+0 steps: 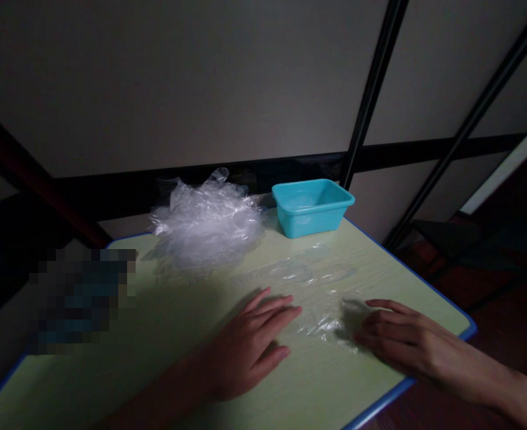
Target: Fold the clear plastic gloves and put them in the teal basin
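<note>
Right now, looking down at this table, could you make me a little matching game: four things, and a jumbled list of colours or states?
Things:
1. Tub
2. Plastic heap
3. Left hand
4. Table

Descriptions:
A. Pale green top with a blue edge
B. Clear, crumpled and shiny
C. Outstretched, back facing up
D. Turquoise and open-topped

Right pairs: 1-D, 2-B, 3-C, 4-A

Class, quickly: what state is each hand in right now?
Left hand: open, fingers extended, holding nothing visible.
Right hand: fingers bent at the clear plastic; whether its grip is closed cannot be told.
</note>
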A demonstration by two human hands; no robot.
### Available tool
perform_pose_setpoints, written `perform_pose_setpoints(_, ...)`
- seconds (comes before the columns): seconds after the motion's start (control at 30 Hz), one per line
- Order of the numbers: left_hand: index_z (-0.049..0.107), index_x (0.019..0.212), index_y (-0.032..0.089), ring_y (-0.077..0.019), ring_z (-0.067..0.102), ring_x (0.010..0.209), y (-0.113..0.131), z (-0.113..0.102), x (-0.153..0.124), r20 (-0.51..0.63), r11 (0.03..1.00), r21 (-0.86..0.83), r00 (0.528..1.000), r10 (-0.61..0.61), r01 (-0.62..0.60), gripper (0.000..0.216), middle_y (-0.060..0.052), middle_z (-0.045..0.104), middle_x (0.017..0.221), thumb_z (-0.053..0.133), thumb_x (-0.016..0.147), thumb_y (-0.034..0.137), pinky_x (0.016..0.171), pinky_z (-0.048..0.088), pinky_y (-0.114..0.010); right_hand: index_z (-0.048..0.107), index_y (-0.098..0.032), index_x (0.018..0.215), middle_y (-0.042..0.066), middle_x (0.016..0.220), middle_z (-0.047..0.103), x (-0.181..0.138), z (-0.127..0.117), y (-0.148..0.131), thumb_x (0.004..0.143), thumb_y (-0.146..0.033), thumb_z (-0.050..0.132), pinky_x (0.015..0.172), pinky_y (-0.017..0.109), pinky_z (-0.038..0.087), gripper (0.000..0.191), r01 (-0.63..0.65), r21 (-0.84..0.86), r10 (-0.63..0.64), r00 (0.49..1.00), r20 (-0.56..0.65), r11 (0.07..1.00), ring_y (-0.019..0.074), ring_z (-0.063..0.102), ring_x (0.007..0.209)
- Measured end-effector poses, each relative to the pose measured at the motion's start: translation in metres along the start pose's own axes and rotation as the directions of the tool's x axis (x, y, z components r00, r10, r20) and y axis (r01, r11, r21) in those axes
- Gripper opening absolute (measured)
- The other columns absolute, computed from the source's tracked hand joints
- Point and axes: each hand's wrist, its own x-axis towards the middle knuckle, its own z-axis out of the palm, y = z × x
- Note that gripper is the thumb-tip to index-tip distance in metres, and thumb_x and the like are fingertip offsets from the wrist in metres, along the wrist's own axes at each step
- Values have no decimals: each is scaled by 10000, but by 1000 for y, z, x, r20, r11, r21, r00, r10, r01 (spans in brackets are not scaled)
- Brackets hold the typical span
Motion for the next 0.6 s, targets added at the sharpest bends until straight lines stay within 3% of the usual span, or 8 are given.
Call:
perform_pose_setpoints(0.17, 283, 1304, 186, -172, 295, 1252, 9, 2, 1, 74, 999, -25, 997, 36, -34, 507, -54, 427, 1314, 471, 833, 199, 1065, 160, -430, 338, -236, 1302, 64, 1108, 578, 13, -9, 9, 867, -170, 445, 981, 377, 340, 453, -55, 103, 66, 992, -104, 993, 181, 509, 1059)
perform_pose_setpoints(0.23, 299, 1293, 173, -169, 304, 1246, 8, 4, 1, 75, 999, -25, 996, 38, -36, 500, -57, 436, 1305, 475, 826, 184, 1068, 154, -423, 316, -243, 1312, 39, 1026, 608, 25, -17, 14, 863, -190, 451, 934, 340, 384, 471, -114, 214, 136, 987, -91, 970, 172, 516, 1044)
perform_pose_setpoints(0.33, 335, 1269, 148, -169, 332, 1227, 7, 6, 0, 65, 998, -24, 996, 56, -55, 475, -68, 465, 1276, 477, 817, 163, 1071, 136, -418, 281, -230, 1325, 19, 934, 614, 48, -25, 25, 862, -200, 452, 827, 290, 445, 494, -116, 352, 144, 988, -52, 929, 140, 572, 889)
perform_pose_setpoints(0.47, 384, 1240, 138, -168, 351, 1211, 10, 5, -1, 43, 996, -9, 995, 89, -89, 416, -72, 475, 1265, 463, 834, 182, 1075, 123, -404, 302, -202, 1311, 42, 960, 606, 76, -16, 42, 840, -171, 471, 845, 337, 431, 502, -97, 362, 150, 981, -120, 927, 161, 562, 897)
perform_pose_setpoints(0.6, 428, 1212, 147, -189, 331, 1226, 12, 4, 0, 64, 991, 22, 990, 127, -128, 377, -65, 457, 1288, 464, 850, 246, 1074, 125, -411, 430, -185, 1210, 96, 1094, 548, 88, -1, 48, 817, -134, 466, 816, 367, 445, 398, -179, 339, 275, 926, -259, 924, 190, 545, 930)
